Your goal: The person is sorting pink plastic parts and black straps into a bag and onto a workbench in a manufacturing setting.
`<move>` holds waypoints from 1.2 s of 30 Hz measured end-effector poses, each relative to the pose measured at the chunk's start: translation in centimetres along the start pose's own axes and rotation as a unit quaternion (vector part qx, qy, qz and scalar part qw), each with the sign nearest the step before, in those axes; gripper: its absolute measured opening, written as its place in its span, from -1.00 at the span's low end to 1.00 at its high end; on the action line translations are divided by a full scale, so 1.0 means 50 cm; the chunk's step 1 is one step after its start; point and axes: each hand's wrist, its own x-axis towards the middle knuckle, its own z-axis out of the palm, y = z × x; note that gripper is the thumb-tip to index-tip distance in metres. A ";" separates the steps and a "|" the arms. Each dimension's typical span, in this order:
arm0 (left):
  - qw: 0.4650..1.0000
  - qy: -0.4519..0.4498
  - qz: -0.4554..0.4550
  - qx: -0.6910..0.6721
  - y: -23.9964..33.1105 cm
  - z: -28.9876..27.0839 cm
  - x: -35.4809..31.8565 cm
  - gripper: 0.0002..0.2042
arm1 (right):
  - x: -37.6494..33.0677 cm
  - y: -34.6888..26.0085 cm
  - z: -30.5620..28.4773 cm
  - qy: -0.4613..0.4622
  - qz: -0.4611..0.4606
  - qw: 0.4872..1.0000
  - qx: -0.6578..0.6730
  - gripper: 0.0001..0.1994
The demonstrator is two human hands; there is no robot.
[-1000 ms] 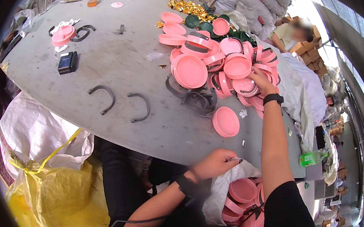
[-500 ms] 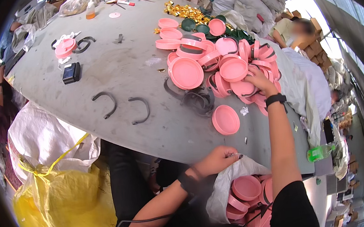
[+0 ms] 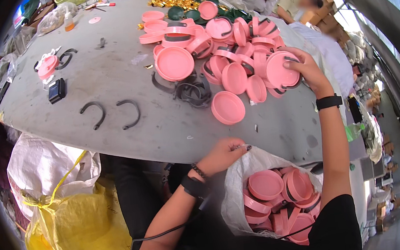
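Two hands work: the right hand [image 3: 305, 67] has its fingers closed around a pink lid [image 3: 279, 69] at the heap's edge, while the left hand [image 3: 222, 154] pinches the white sack [image 3: 239, 194] rim. Around them, a grey desk [image 3: 107, 81], black curved handles [image 3: 111, 114], a yellow bag [image 3: 70, 236].

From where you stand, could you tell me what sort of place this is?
Probably a small workshop or packing room. A grey table carries a heap of pink lids, the right hand grips one, the left hand holds open a white sack of them, and stuffed sacks stand around.
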 end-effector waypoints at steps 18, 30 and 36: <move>0.995 0.044 -0.040 -0.078 0.015 0.032 -0.015 -0.85 | -0.503 -0.195 0.038 0.110 -0.036 0.991 0.065 -0.60; 0.957 0.123 -0.093 -0.246 0.070 0.092 -0.041 -0.84 | -0.828 -0.230 0.083 0.177 0.310 0.934 -0.016 -0.51; 0.954 0.110 -0.097 -0.260 0.072 0.098 -0.041 -0.84 | -0.770 -0.168 0.132 0.118 0.288 0.905 -0.291 -0.52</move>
